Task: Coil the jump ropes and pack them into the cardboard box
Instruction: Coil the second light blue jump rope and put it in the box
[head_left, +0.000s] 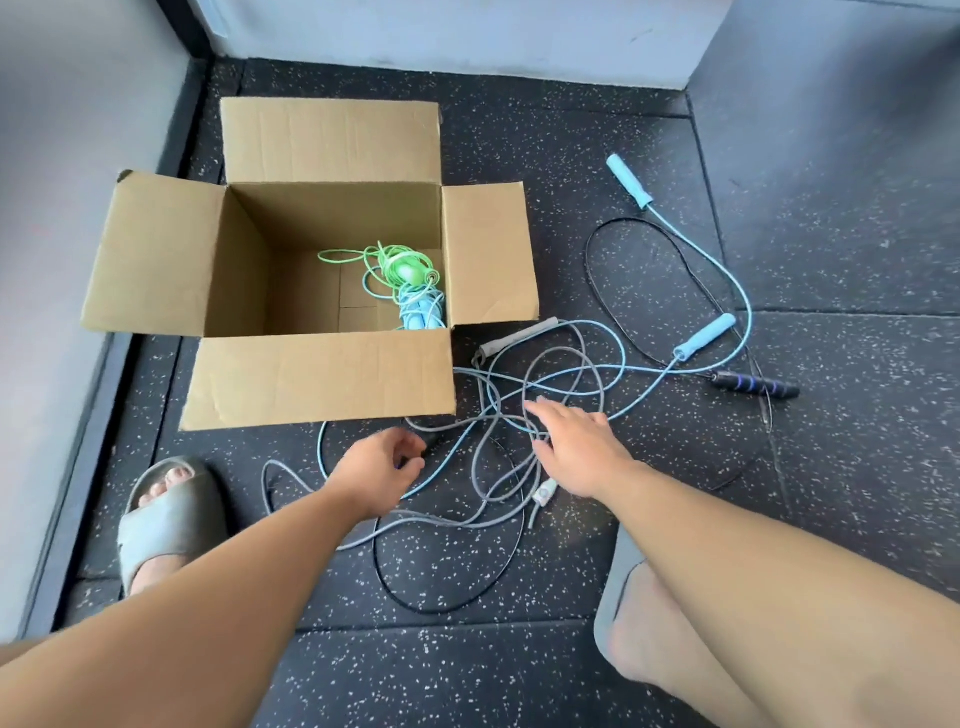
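An open cardboard box (322, 379) stands on the floor with its flaps spread. In its right corner lie a coiled green jump rope (400, 267) and a coiled light blue one (422, 312). To the right of the box, three uncoiled ropes are tangled together: a grey rope (540, 364) with a grey handle (519, 335), a light blue rope (740, 291) with two blue handles (706, 335), and a black rope (644, 291) with a black-and-purple handle (753, 387). My left hand (382, 467) hovers with loosely curled fingers beside a dark handle end (431, 446). My right hand (576, 447) is spread flat over the grey loops.
The floor is black speckled rubber matting (831, 493). A grey wall (62, 208) runs close along the left of the box, and another wall closes the back. My feet in grey slippers (166, 514) stand at the lower left and lower right.
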